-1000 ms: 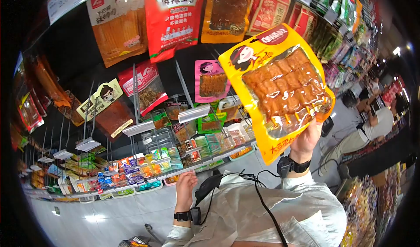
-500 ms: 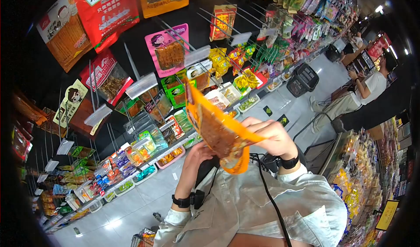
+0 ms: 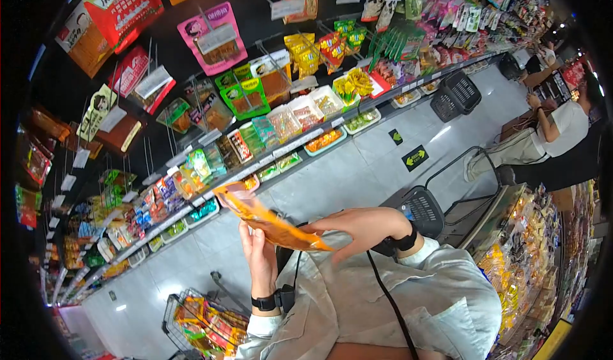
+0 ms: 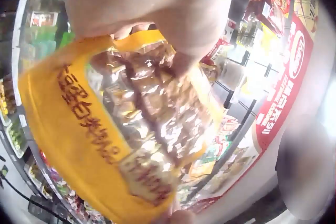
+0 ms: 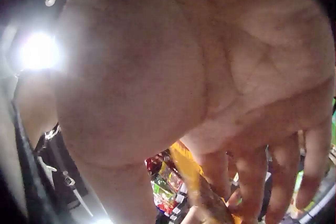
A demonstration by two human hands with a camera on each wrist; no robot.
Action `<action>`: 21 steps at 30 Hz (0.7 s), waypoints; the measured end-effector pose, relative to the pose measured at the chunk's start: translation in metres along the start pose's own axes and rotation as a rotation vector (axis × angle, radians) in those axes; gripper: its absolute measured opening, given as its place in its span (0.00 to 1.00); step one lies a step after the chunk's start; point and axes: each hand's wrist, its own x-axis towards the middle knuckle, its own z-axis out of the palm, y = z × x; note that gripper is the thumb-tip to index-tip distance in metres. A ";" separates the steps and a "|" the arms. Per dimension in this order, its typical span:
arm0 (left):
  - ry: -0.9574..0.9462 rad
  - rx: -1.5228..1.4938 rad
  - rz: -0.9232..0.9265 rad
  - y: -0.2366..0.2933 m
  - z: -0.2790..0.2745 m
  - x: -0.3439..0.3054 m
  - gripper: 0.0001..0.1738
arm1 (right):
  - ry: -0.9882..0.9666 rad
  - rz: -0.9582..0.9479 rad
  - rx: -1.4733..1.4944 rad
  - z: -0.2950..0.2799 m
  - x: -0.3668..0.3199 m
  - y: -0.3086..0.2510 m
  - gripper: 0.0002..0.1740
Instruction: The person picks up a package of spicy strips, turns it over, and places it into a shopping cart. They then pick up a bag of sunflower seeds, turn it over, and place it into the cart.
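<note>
A yellow snack bag (image 3: 274,227) with a clear window and brown pieces inside tilts almost edge-on in front of the person's chest. My left hand (image 3: 258,258) grips its left end, the thumb lying against the bag (image 4: 100,134) in the left wrist view. At the other end is my right hand (image 3: 367,226), its fingers extended over the bag's edge and its thumb apart below. The right wrist view shows these fingers (image 5: 252,182) straight, with a yellow strip of the bag (image 5: 186,169) beside them.
Hanging snack packets, including a pink bag (image 3: 214,37), fill the rack on the left. Below are trays of small sweets (image 3: 325,142). A loaded shopping cart (image 3: 204,322) stands at lower left. Baskets (image 3: 456,96) and another person (image 3: 562,130) are to the right.
The yellow bag came down from before the rack to chest height and turned edge-on. My left hand rose and took hold of it; the right hand's fingers straightened. The view swung rightward.
</note>
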 end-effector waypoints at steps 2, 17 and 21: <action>0.190 0.093 0.019 -0.011 0.005 -0.037 0.30 | -0.102 0.106 -0.053 0.018 -0.012 0.019 0.25; 0.316 0.422 0.153 -0.007 0.006 -0.171 0.40 | 0.180 0.147 0.375 0.111 -0.024 0.015 0.16; 0.278 0.323 0.106 -0.009 -0.016 -0.223 0.39 | 0.204 0.132 0.427 0.155 -0.031 -0.002 0.17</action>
